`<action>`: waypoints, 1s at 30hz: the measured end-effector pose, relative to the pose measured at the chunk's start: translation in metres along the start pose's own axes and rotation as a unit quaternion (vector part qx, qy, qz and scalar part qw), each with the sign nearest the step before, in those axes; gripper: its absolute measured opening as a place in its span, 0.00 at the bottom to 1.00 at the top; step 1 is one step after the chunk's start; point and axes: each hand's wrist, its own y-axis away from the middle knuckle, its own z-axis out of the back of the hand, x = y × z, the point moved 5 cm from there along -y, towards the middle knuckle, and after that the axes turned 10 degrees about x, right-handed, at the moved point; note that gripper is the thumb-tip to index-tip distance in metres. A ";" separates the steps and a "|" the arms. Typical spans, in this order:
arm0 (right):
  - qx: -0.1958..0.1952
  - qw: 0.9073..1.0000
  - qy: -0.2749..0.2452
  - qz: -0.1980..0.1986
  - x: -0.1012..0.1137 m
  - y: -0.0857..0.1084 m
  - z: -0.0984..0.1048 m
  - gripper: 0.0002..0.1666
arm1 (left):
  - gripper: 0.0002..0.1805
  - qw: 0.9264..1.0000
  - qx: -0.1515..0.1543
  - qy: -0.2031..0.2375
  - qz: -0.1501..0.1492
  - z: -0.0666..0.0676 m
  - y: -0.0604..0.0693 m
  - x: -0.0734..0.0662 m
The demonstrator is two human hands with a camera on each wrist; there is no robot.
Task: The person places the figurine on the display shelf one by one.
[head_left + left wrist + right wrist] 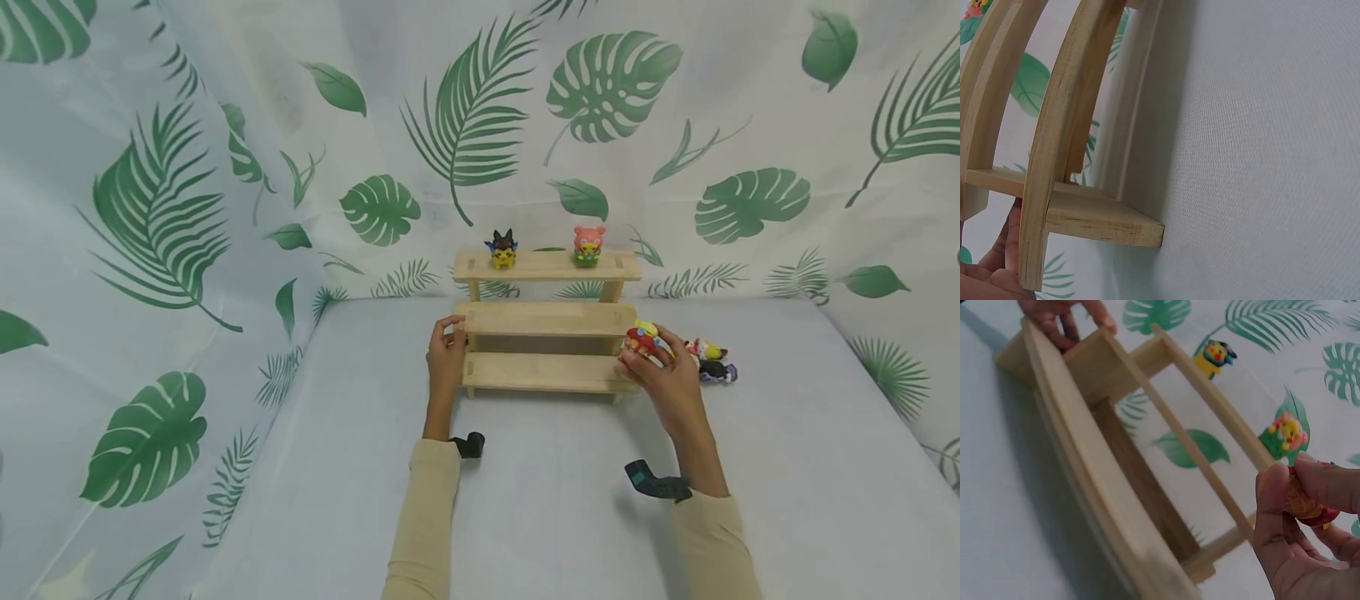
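Right hand [670, 379] pinches the red toy [642, 339] by the right end of the wooden shelf [551, 317]; left hand [447, 357] grips the left end. If a bump shakes the shelf, the pink toy [588, 247] on top could fall.

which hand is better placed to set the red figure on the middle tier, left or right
Right, most likely: the right hand pinches the red figure by the shelf's right end. The left hand is at the opposite end, holding no figure.
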 end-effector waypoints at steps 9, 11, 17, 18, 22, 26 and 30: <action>0.035 0.999 0.032 0.018 0.003 -0.026 -0.031 0.24 | 0.13 1.000 -0.008 -0.010 0.007 -0.002 0.002 -0.002; 0.046 0.998 0.040 0.028 0.003 -0.032 -0.037 0.23 | 0.13 1.000 -0.007 -0.010 0.006 -0.002 0.002 -0.002; 0.039 0.986 0.156 0.035 0.003 -0.054 -0.056 0.31 | 0.13 1.000 -0.011 -0.006 -0.001 -0.001 -0.001 -0.003; 0.032 0.982 0.181 0.035 0.002 -0.058 -0.059 0.32 | 0.13 1.000 -0.011 -0.005 -0.003 0.000 -0.001 -0.003; 0.030 0.970 0.239 0.044 -0.002 -0.072 -0.074 0.32 | 0.13 1.000 -0.009 -0.007 0.001 0.000 -0.002 -0.003; 0.037 0.958 0.281 0.054 -0.010 -0.083 -0.088 0.31 | 0.13 1.000 -0.006 -0.009 0.010 0.000 -0.002 -0.002; 0.044 0.940 0.332 0.065 -0.016 -0.092 -0.102 0.30 | 0.13 1.000 -0.007 -0.009 0.015 0.000 -0.003 0.000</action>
